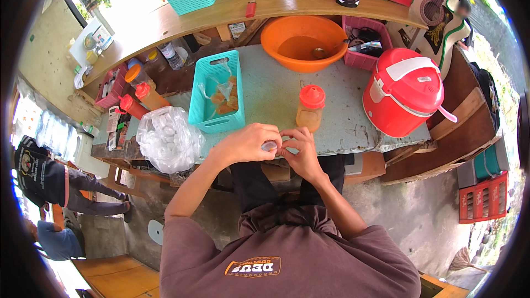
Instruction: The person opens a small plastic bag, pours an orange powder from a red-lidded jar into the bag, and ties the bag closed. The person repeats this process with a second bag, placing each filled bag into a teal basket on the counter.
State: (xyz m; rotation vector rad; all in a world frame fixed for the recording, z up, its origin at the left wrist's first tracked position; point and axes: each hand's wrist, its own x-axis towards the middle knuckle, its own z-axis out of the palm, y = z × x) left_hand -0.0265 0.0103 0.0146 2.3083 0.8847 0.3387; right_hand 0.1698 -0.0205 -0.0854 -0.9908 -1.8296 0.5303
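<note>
My left hand (250,142) is closed around a small clear plastic bag (268,146) with a little orange content showing at its end. My right hand (301,153) meets it with thumb and fingertips pinched together at the bag's edge; most of the bag is hidden by the fingers. Just beyond the right hand stands a squeeze bottle (310,107) with a red lid and orange-brown sauce. A turquoise plastic basket (196,109) holds several knotted bags of orange-brown sauce (225,101). Left of my hands, a large clear bag (169,138) is full of crumpled plastic bags.
An orange basin (275,45) holds brown liquid and a ladle (318,52). A red rice cooker (403,99) stands on the right of the table (269,87). More sauce bottles (151,97) lean at left. A wooden shelf (207,18) runs behind. Two people (43,174) are at far left.
</note>
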